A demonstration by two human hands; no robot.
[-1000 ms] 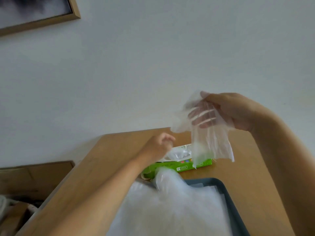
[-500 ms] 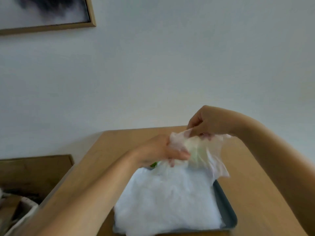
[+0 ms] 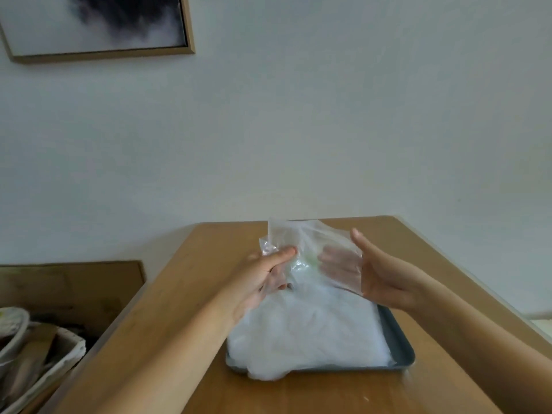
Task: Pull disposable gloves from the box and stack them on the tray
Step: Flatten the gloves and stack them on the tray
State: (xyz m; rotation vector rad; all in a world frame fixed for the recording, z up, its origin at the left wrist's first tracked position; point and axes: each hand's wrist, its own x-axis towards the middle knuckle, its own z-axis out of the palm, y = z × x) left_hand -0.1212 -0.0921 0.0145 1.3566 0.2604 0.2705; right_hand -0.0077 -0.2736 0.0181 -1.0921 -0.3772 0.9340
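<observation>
Head view: the left hand (image 3: 263,276) pinches one thin clear glove (image 3: 310,240) with its thumb, and the right hand (image 3: 385,279) is flat behind it, fingers straight. The glove is up over the far end of the tray (image 3: 400,339) on the wooden surface (image 3: 185,309). A big pile of gloves (image 3: 307,330) fills the tray, so much looks done. This glove is not down yet. The box is hidden, so what is left is unclear.
</observation>
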